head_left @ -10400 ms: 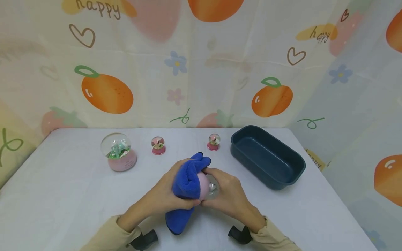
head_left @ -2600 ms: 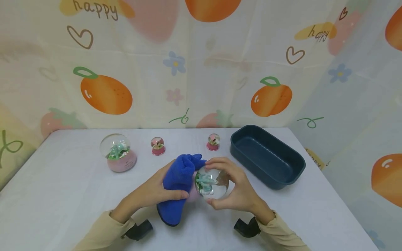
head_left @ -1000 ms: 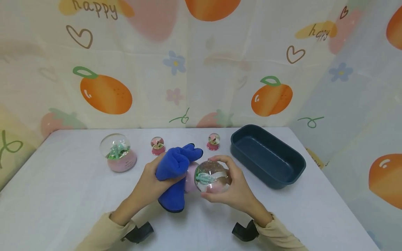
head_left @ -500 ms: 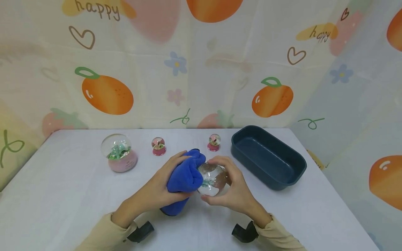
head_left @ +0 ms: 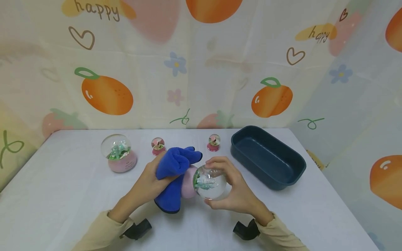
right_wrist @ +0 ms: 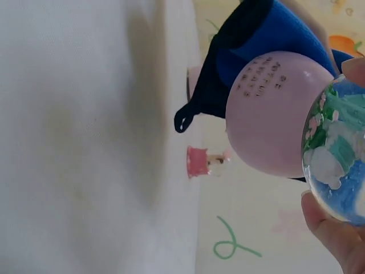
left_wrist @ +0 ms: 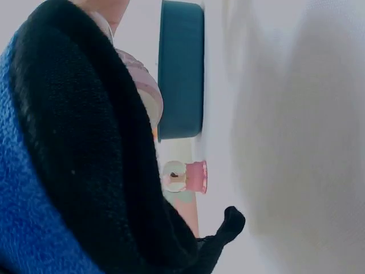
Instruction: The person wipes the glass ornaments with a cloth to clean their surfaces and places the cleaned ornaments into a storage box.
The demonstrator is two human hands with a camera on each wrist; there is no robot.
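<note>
My right hand point(head_left: 239, 186) grips a large snow globe point(head_left: 209, 182) by its clear ball, thumb below and fingers above. The globe lies on its side in the air, its pink base point(right_wrist: 274, 114) pointing left, with small lettering on it in the right wrist view. Inside the ball are green and white figures. My left hand point(head_left: 150, 183) holds a folded blue cloth point(head_left: 172, 167) with dark edging, bunched between thumb and fingers. The cloth is close against the base's underside. In the left wrist view the cloth point(left_wrist: 74, 148) hides most of the globe.
A second large snow globe point(head_left: 121, 162) with a pink base stands at the left. Two small snow globes, one point(head_left: 158, 145) behind the cloth and one point(head_left: 214, 143) further right, stand near the back edge. A dark blue-green rectangular basin point(head_left: 267, 157) sits at the right.
Half a second ago the cloth covered the base and touched the ball; now it has drawn back left, baring the pink base. Earlier the right hand held the globe with its ball turned more away.
</note>
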